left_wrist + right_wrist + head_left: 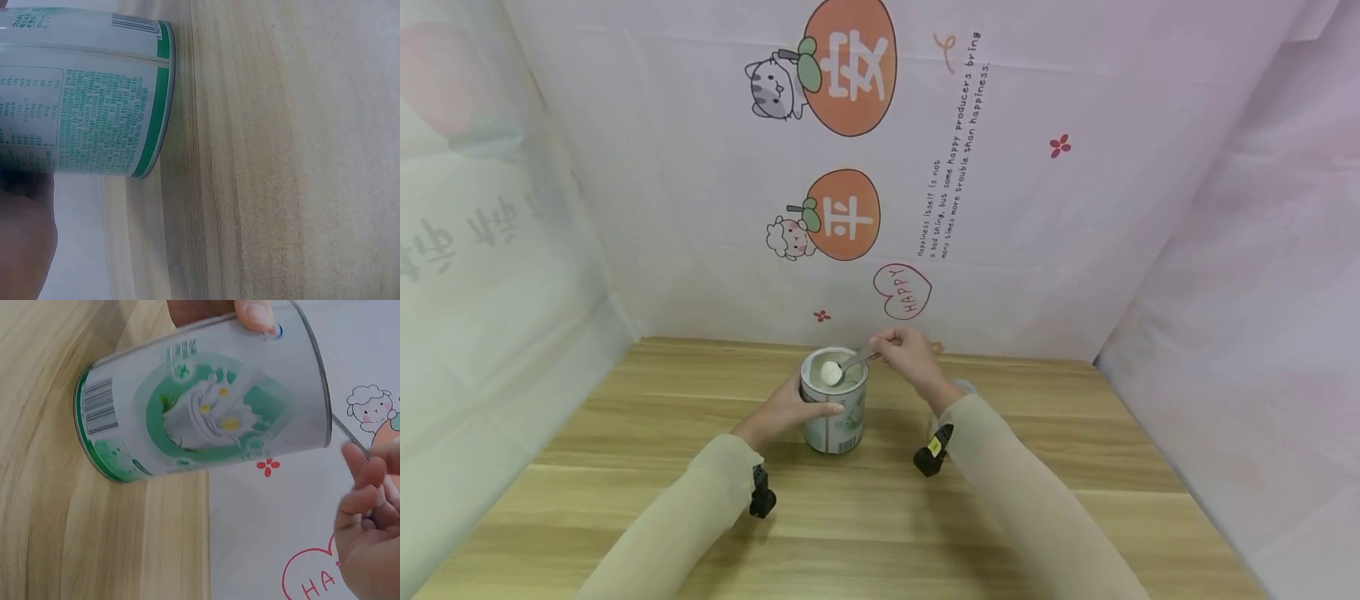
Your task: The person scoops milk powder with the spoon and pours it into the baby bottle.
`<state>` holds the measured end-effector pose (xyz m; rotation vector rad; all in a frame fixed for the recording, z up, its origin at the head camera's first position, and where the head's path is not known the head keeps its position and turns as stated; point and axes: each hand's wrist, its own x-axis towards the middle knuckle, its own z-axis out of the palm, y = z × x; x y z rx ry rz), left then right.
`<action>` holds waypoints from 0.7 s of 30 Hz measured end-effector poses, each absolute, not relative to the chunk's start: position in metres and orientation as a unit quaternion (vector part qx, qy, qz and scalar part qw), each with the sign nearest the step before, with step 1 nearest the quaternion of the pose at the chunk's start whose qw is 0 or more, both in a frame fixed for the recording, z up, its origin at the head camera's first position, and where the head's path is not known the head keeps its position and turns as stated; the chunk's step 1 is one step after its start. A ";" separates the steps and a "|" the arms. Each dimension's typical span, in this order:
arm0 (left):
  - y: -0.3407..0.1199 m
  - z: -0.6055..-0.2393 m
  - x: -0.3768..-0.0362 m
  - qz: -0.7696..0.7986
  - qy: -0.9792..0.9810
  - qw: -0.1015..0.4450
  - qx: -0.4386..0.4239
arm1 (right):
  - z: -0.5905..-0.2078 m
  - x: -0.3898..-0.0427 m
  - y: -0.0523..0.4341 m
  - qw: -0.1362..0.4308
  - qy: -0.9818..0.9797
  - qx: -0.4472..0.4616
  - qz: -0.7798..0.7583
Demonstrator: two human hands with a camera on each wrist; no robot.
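Note:
An open white and green tin can point(833, 410) stands upright on the wooden table point(865, 533). My left hand point(790, 408) grips its side, thumb across the front. My right hand point(908, 354) pinches the handle of a metal spoon point(850, 363) whose bowl, heaped with white powder point(831, 372), is over the can's mouth. The left wrist view shows the can's printed label point(87, 119) with my left hand point(25, 237) at the edge. The right wrist view shows the can point(206, 406), a left thumb tip point(253, 312) on it, my right hand point(369, 531) and a bit of the spoon handle point(349, 432).
Pale printed backdrop sheets point(925, 167) wall the table in at the back and on both sides. A small grey round thing point(964, 387) peeks out behind my right wrist. Bare wood lies in front of the can and to its left and right.

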<state>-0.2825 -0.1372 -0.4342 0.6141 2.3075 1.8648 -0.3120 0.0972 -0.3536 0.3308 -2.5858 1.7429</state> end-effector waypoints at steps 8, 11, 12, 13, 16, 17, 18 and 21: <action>-0.138 -0.436 -0.284 0.615 0.759 0.059 0.205 | -0.352 -0.309 0.098 0.010 -0.834 0.113 0.539; -0.138 -0.436 -0.285 0.617 0.758 0.061 0.206 | -0.351 -0.309 0.098 0.012 -0.836 0.114 0.536; -0.138 -0.436 -0.285 0.617 0.758 0.061 0.203 | -0.351 -0.309 0.098 0.012 -0.837 0.114 0.535; -0.138 -0.436 -0.285 0.616 0.759 0.060 0.202 | -0.351 -0.309 0.098 0.012 -0.838 0.116 0.533; -0.138 -0.436 -0.286 0.614 0.760 0.059 0.203 | -0.351 -0.308 0.098 0.010 -0.841 0.121 0.527; -0.138 -0.436 -0.286 0.614 0.761 0.058 0.202 | -0.351 -0.308 0.098 0.009 -0.841 0.121 0.527; -0.138 -0.436 -0.286 0.613 0.762 0.057 0.201 | -0.351 -0.308 0.098 0.009 -0.841 0.121 0.527; -0.138 -0.436 -0.286 0.614 0.762 0.054 0.198 | -0.350 -0.308 0.099 0.009 -0.839 0.117 0.531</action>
